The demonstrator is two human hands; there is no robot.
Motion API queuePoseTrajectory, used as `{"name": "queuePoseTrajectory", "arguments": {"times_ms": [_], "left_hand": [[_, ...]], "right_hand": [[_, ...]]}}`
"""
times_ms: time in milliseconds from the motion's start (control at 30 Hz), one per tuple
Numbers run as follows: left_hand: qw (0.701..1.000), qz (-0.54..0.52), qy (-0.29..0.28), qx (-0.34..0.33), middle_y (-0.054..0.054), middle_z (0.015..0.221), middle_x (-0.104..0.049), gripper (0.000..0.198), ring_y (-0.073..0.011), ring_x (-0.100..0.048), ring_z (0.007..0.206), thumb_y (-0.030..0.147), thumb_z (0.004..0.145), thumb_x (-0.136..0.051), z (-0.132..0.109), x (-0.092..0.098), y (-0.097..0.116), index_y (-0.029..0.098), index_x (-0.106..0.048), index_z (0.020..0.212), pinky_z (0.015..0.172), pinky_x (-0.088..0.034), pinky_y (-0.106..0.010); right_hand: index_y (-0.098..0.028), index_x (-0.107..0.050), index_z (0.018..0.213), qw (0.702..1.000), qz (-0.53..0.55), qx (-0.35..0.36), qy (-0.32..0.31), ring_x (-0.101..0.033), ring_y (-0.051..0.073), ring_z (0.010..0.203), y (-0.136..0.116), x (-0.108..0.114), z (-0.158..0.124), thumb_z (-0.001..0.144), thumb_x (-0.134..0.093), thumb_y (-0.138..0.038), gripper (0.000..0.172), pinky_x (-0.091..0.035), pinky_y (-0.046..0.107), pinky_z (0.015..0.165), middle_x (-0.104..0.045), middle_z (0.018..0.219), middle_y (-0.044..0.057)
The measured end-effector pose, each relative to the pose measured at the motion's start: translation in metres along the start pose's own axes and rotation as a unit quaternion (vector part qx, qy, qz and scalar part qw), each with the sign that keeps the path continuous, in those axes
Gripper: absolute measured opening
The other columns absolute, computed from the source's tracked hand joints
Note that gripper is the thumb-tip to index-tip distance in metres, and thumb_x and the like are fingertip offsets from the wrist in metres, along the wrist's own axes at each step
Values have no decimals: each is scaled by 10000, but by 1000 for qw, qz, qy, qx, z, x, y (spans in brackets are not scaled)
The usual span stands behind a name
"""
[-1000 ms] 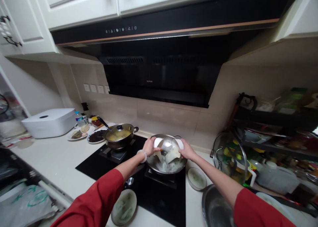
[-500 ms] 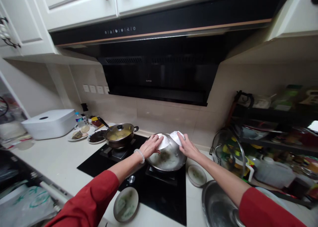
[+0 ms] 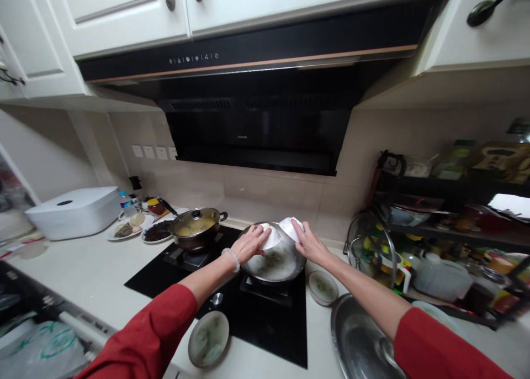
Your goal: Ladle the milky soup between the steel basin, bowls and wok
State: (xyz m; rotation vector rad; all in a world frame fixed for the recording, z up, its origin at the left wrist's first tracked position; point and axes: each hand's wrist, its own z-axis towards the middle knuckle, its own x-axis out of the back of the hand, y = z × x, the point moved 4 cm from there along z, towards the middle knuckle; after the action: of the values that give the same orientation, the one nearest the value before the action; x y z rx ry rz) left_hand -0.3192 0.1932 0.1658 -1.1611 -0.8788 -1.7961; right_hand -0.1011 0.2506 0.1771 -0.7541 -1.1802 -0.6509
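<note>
A steel wok (image 3: 274, 262) sits on the right burner of the black hob (image 3: 232, 299), with pale liquid and dark bits inside. My left hand (image 3: 250, 243) rests on the wok's left rim, fingers closed over a white cloth (image 3: 269, 236). On the far rim, my right hand (image 3: 307, 245) presses another white cloth (image 3: 289, 228). Both arms wear red sleeves; a bead bracelet (image 3: 232, 258) circles my left wrist.
A lidded pot (image 3: 196, 228) of yellow soup stands on the left burner. Small plates (image 3: 208, 338) (image 3: 323, 287) lie beside the hob, a large steel basin (image 3: 364, 346) at front right. Plates of food, a white box (image 3: 73, 211) at left; a cluttered rack and glass lid (image 3: 368, 250) at right.
A second ago the wok was tipped up with liquid pouring inside; it now sits level on the burner. Both hands stay on the cloths at the rim. The view shifted slightly right.
</note>
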Motion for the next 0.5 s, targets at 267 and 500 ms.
{"name": "queuePoseTrajectory", "arguments": {"times_ms": [267,500], "left_hand": [[998,-56,4,15,-127,1303,-505,744,-317,-412,1267,316,735,-793,-6,6,3,274,-438,1387,1026,-419,-449],[911,-347,124,185,-96,1235,-565,763,-318,-498,1217,198,552,-905,-10,0,-15,235,-587,1245,1052,-418,-473]], "right_hand": [[-251,-228,1557,996,84,-7,15,-603,252,941,-5,2,-6,844,-513,-157,774,-416,430,936,-343,1392,167],[-229,-358,1487,949,276,-124,88,-606,201,879,1,-3,-8,783,-613,-153,753,-478,368,875,-499,1230,109]]}}
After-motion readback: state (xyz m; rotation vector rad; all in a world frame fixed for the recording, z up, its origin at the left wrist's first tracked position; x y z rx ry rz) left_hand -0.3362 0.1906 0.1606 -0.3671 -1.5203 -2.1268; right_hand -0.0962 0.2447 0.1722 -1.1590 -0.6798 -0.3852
